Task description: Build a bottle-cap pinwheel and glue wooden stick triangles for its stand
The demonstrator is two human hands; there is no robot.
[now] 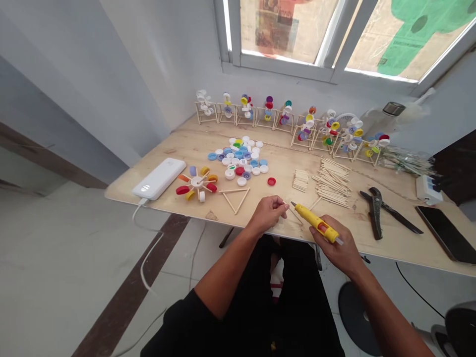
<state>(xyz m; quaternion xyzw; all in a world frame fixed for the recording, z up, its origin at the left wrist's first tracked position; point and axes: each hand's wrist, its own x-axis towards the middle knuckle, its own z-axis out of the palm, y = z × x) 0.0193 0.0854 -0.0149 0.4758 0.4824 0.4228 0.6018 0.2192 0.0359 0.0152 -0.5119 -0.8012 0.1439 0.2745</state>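
My right hand [338, 245] is wrapped round a yellow glue gun [316, 221], its dark nozzle pointing up and left toward my other hand. The fingers of my left hand [268, 213] are pinched at the near table edge, on the end of a thin wooden stick [295, 214]. Another stick [316, 203] lies just behind the glue gun. Left of my left hand, a triangle of sticks [235, 210] rests flat on the table. Beside it sits a wheel of coloured bottle caps [197, 182] on stick spokes.
Loose caps [239, 155], a red cap [271, 181] and stick piles [332, 182] lie mid-table. Finished cap wheels on stick frames [267, 116] line the back. Pliers [376, 213], a blade beneath them and a phone [448, 233] lie right; a white power bank [159, 178] lies left.
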